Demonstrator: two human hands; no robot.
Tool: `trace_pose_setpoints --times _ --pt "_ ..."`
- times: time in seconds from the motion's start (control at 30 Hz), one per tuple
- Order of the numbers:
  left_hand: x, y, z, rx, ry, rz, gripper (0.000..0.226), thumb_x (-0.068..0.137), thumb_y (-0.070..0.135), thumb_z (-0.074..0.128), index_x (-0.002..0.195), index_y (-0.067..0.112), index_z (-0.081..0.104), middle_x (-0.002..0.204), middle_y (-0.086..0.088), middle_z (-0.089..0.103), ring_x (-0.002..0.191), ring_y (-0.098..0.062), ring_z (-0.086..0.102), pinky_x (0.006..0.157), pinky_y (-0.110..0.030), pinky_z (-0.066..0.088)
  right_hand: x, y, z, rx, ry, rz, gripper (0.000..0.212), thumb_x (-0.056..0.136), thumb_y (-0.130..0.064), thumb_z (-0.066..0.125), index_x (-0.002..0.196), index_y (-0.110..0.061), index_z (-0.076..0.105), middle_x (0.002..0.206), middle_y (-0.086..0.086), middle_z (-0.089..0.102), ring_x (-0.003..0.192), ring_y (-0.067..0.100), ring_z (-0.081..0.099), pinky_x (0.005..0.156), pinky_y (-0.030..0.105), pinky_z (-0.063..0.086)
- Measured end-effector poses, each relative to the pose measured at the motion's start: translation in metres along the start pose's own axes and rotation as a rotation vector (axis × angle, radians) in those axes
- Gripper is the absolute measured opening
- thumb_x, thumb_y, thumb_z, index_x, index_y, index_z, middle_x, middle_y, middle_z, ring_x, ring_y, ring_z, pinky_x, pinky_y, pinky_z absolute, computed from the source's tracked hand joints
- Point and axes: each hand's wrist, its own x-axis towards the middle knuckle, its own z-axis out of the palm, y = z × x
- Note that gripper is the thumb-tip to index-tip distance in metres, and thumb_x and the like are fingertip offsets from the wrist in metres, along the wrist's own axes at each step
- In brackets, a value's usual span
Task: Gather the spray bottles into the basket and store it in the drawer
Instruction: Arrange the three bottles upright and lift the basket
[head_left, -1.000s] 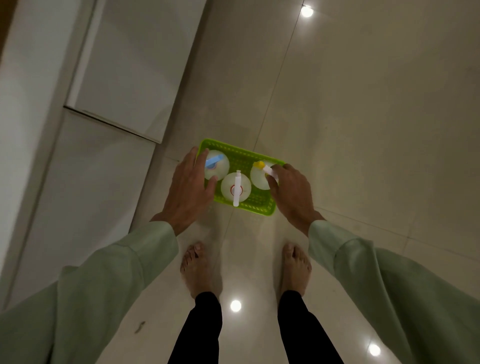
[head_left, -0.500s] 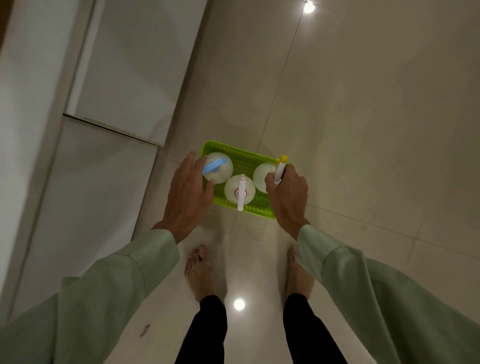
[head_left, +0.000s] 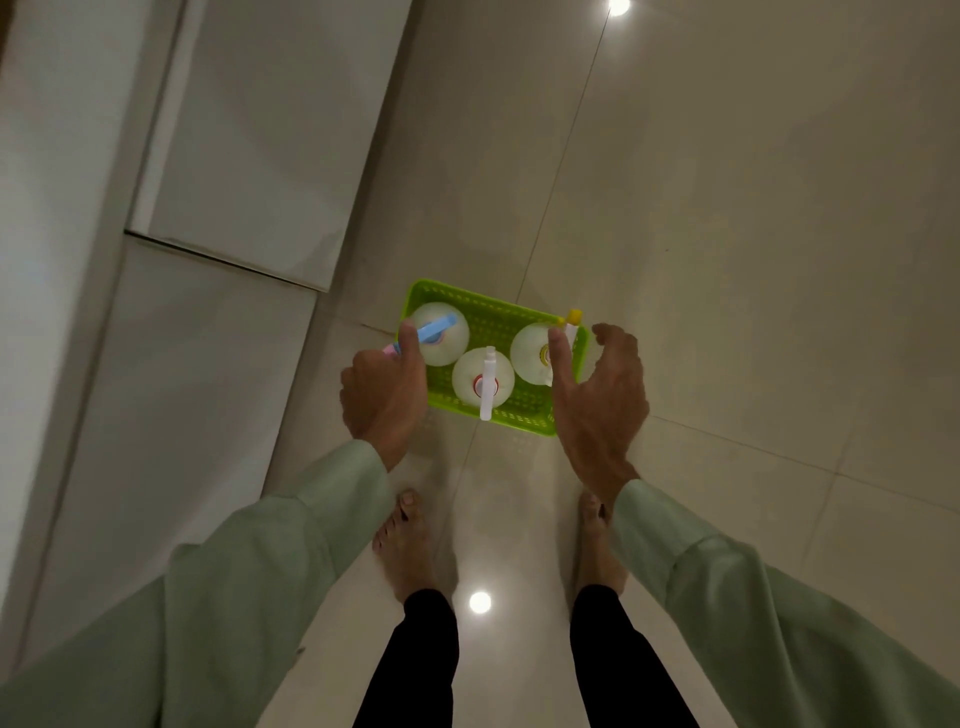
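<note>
A lime-green basket sits on the tiled floor in front of my feet. Three pale round spray bottles stand in it: one with a blue nozzle at the left, one with a white nozzle and red collar in the middle, and one with a yellow-tipped nozzle at the right. My left hand is clenched on the basket's left rim, thumb over the edge beside the blue nozzle. My right hand straddles the right rim, thumb inside against the right bottle, fingers curled outside with floor showing between them and the basket.
White cabinet fronts run along the left, an upper panel and a lower panel with a dark seam between them. My bare feet stand just behind the basket. Glossy beige floor tiles stretch to the right.
My left hand went from lying flat by the blue-nozzled bottle to a fist on the left rim. My right hand left the yellow nozzle and spread around the right rim.
</note>
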Motion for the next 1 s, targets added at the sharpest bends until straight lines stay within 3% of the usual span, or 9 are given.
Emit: trace_pose_setpoints --times 0.07,0.17,0.27,0.33,0.4,0.57,0.67,0.77,1.0 --pt "0.002 0.006 0.006 -0.191 -0.107 -0.144 0.073 0.082 0.075 0.042 0.102 0.010 0.070 0.101 -0.018 0.072 0.089 -0.036 0.071 0.079 -0.047 0.059 -0.003 -0.003 -0.001 -0.006 0.065 -0.061 0.051 0.094 -0.062 0.050 0.118 -0.017 0.058 0.114 0.002 0.060 0.102 0.023 0.058 0.071 0.033 0.045" --pt "0.005 0.020 0.009 -0.452 -0.130 -0.287 0.053 0.078 0.068 0.062 0.086 0.015 0.063 0.092 -0.018 0.071 0.059 -0.029 0.068 0.052 -0.032 0.054 -0.011 -0.005 0.000 -0.004 0.083 -0.177 0.039 0.096 -0.047 0.056 0.115 -0.015 0.063 0.113 0.006 0.060 0.099 0.024 0.057 0.072 0.035 0.048" --pt "0.013 0.028 0.013 -0.484 -0.119 -0.288 0.038 0.069 0.047 0.075 0.080 0.013 0.063 0.074 -0.015 0.069 0.049 -0.027 0.066 0.056 -0.037 0.061 -0.023 -0.006 0.004 0.006 0.059 -0.296 0.023 0.096 -0.030 0.061 0.108 -0.011 0.069 0.104 0.009 0.065 0.090 0.026 0.061 0.066 0.036 0.050" --pt "0.015 0.033 0.014 -0.498 -0.131 -0.230 0.036 0.067 0.029 0.076 0.091 0.003 0.069 0.073 -0.015 0.070 0.046 -0.022 0.064 0.059 -0.035 0.062 -0.031 -0.011 0.007 0.035 0.016 -0.294 0.017 0.095 -0.024 0.062 0.105 -0.012 0.070 0.095 0.006 0.068 0.084 0.025 0.065 0.064 0.035 0.051" --pt "0.019 0.035 0.014 -0.471 -0.128 -0.150 0.036 0.069 0.019 0.076 0.099 0.000 0.072 0.089 -0.017 0.075 0.057 -0.023 0.070 0.064 -0.036 0.063 -0.038 -0.018 0.010 0.070 -0.051 -0.222 0.017 0.097 -0.027 0.061 0.105 -0.014 0.070 0.087 0.001 0.070 0.080 0.022 0.066 0.064 0.034 0.050" --pt "0.029 0.041 0.006 -0.035 -0.115 0.233 0.035 0.070 0.029 0.078 0.101 0.015 0.076 0.103 -0.011 0.074 0.102 -0.031 0.068 0.088 -0.045 0.055 -0.052 -0.032 0.027 0.067 -0.292 -0.041 0.040 0.099 -0.052 0.050 0.124 -0.021 0.059 0.102 -0.003 0.070 0.095 0.017 0.066 0.074 0.029 0.045" --pt "0.032 0.042 0.001 0.099 -0.075 0.421 0.033 0.078 0.031 0.073 0.106 0.014 0.075 0.097 -0.016 0.073 0.096 -0.035 0.067 0.083 -0.046 0.054 -0.055 -0.036 0.039 0.003 -0.374 0.013 0.046 0.095 -0.052 0.057 0.126 -0.018 0.055 0.114 0.001 0.067 0.103 0.022 0.064 0.077 0.033 0.048" --pt "0.034 0.041 -0.003 0.192 -0.039 0.567 0.029 0.083 0.030 0.071 0.104 0.011 0.076 0.090 -0.017 0.073 0.086 -0.033 0.067 0.072 -0.042 0.052 -0.054 -0.037 0.046 -0.019 -0.405 0.047 0.028 0.093 -0.035 0.061 0.112 -0.014 0.057 0.104 0.007 0.068 0.097 0.030 0.065 0.074 0.038 0.050" --pt "0.035 0.043 -0.005 0.323 -0.081 0.700 0.032 0.088 0.027 0.066 0.116 0.014 0.072 0.099 -0.016 0.073 0.095 -0.035 0.066 0.085 -0.049 0.051 -0.050 -0.043 0.049 0.046 -0.402 0.064 0.022 0.092 -0.020 0.057 0.109 -0.007 0.058 0.092 0.017 0.071 0.084 0.038 0.066 0.070 0.047 0.053"
